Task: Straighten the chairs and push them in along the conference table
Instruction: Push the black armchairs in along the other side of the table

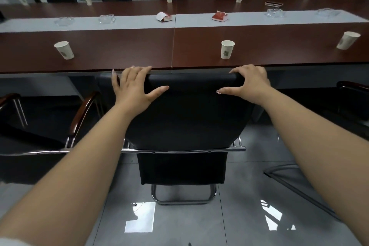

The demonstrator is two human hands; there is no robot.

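A: head cam, both arms are stretched straight out. left hand [133, 84] and right hand [251, 82] hook their fingers over the top edge of the black chair [185, 118], thumbs spread on its back.

B: and the chair?

A: backrest right up against the conference table [119, 54] edge, padded black, chrome frame.

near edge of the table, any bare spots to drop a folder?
Bare wood on the conference table between the left paper cup and middle paper cup, and between that and the right paper cup. The grey centre strip is crowded with ashtrays and packets.
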